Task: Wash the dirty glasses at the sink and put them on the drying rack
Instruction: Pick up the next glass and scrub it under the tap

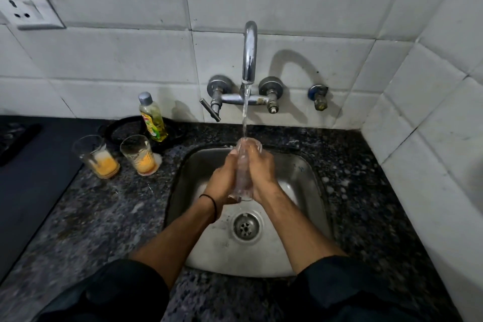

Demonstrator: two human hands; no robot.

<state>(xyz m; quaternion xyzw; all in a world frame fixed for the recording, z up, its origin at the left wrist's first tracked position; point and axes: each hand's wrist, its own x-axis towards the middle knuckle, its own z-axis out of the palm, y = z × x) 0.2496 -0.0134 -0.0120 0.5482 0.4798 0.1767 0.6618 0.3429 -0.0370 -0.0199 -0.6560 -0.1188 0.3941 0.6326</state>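
My left hand (pixel 224 178) and right hand (pixel 264 172) clasp the clear glass (pixel 244 172) from either side, fingers curled round its wall; it's held over the sink (pixel 308 191), mouth up toward the tap (pixel 249 52); the water stream (pixel 245 112) runs straight into it; away to my left on the counter (pixel 104 212) stand the left dirty glass (pixel 98 157) and the right dirty glass (pixel 139 154), orange dregs in both; the soap bottle (pixel 153 117) stands just behind them.
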